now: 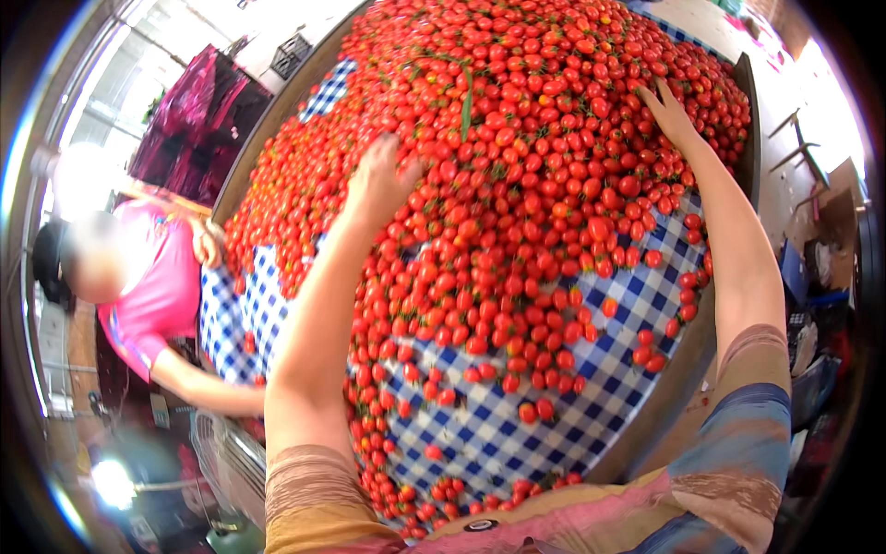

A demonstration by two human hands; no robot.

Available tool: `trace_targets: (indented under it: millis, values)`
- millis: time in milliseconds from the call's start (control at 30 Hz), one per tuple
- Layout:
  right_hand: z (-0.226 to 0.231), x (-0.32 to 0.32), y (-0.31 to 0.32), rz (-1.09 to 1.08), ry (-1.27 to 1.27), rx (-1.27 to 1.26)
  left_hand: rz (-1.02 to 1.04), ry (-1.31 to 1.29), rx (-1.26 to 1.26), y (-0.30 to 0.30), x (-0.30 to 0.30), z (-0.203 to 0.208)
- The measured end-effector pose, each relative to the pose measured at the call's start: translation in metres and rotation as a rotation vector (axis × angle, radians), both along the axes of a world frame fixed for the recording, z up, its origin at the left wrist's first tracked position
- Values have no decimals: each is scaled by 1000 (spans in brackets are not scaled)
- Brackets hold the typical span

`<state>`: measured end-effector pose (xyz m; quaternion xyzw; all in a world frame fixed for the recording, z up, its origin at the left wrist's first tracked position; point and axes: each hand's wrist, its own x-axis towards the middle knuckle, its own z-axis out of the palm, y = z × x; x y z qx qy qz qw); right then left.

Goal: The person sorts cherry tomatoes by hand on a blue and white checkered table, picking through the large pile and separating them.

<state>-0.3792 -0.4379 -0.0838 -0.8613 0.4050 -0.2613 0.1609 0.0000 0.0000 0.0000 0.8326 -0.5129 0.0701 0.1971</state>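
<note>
Small red cherry tomatoes (517, 185) lie in a deep heap over a blue-and-white checked cloth (489, 434). At the left-centre of the heap, my left hand (378, 180) rests over the tomatoes, a little blurred, its thumb apart from the fingers and nothing seen in its grasp. My right hand (670, 113) reaches to the heap's far right, fingers spread and touching tomatoes; its palm side is hidden. A green leaf strip (467, 103) lies on the heap between my hands. Loose tomatoes are scattered nearer my body on the cloth.
A raised rim (755, 148) borders the table. On the left, a person in a pink top (152, 277) works at the edge, one arm close to my left forearm. Dark red crates (198, 129) stand behind. A fan (226, 457) is at lower left, a cardboard box (838, 217) at right.
</note>
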Motion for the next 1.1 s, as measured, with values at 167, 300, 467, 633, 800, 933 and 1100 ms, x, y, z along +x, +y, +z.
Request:
trace_targets:
  millis: [167, 300, 467, 633, 800, 933, 1100]
  values:
    - [22, 53, 11, 75, 100, 176, 149, 114, 156, -102, 20, -50]
    - [74, 37, 49, 148, -148, 696, 101, 518, 218, -142, 39, -29]
    - [22, 65, 106, 61, -356, 1274, -142, 576, 414, -131, -13, -35]
    - [-8, 87, 207, 714, -37, 997, -533, 489, 334, -49, -41, -37]
    - [72, 28, 343, 1028, 315, 971, -516, 658, 591, 104, -109, -10]
    - [73, 5, 270, 706, 56, 640, -43, 867, 599, 190, -110, 46]
    - [-3, -143, -77, -168, 837, -1008, 309, 502, 14, 185, 6, 14]
